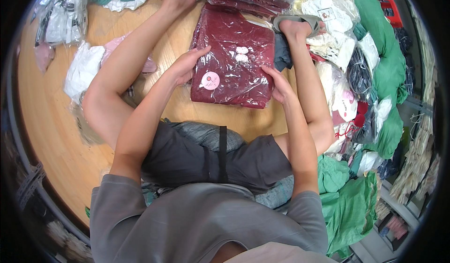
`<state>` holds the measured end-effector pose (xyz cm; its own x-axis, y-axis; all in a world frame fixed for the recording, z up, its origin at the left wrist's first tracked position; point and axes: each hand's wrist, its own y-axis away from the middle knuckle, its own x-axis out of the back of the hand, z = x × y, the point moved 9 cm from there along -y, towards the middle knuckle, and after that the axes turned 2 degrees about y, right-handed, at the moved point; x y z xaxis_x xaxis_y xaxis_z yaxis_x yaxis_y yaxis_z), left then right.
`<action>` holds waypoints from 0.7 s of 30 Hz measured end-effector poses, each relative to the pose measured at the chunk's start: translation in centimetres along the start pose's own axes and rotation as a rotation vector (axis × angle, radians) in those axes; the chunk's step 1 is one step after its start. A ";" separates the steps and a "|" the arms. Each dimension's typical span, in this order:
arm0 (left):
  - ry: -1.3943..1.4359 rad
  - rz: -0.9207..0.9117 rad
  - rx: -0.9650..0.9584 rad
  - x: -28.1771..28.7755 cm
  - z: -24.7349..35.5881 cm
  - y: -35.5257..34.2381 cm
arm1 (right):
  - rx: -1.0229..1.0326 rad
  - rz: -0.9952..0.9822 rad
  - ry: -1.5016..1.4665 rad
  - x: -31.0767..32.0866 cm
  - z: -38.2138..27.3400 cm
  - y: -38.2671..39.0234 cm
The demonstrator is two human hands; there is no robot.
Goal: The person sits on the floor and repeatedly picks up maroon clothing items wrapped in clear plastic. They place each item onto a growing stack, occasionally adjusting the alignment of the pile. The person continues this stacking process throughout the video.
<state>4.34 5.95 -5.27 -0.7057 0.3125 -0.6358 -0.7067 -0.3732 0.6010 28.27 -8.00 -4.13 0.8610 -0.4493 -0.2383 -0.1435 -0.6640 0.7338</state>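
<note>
A folded maroon garment in a clear plastic bag [225, 82] lies flat between my hands, above the wooden floor. A round pink sticker is at its lower left, and two small white patches show near its middle. My left hand [186, 65] grips its left edge with the thumb on top; the other fingers are mostly hidden under the bag. On the right edge, my right hand [280, 84] holds it the same way, thumb over the plastic. Just beyond it, between my feet, rises a stack of similar bagged maroon garments [243, 0].
Wooden floor [56, 136] spreads to the left, with bagged white clothes [84, 71] and a pink bagged piece [149, 65] by my left leg. Along my right leg lie heaped bagged clothes [337, 52] and green sacks [349, 211]. A red crate [390, 11] stands far right.
</note>
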 end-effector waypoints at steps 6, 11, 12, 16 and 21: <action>0.044 0.010 -0.006 0.1 -0.1 -0.4 | 0.095 0.068 0.150 0.8 -0.1 -0.3; -0.037 0.045 -0.022 0.4 -0.3 -0.1 | 0.124 0.069 0.201 0.7 -0.7 -0.4; -0.053 0.076 -0.025 0.5 -0.4 0.0 | 0.137 0.069 0.202 0.6 -0.7 -0.4; -0.040 0.092 -0.025 1.0 -0.4 -0.5 | 0.165 0.080 0.241 0.9 -0.6 -0.7; -0.057 0.099 -0.074 1.3 -0.1 -0.7 | 0.171 0.038 0.221 1.1 -0.2 -1.0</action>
<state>3.93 6.52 -6.62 -0.7750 0.3196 -0.5452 -0.6295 -0.4677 0.6205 29.46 -7.66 -5.00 0.9362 -0.3473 -0.0539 -0.2422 -0.7486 0.6172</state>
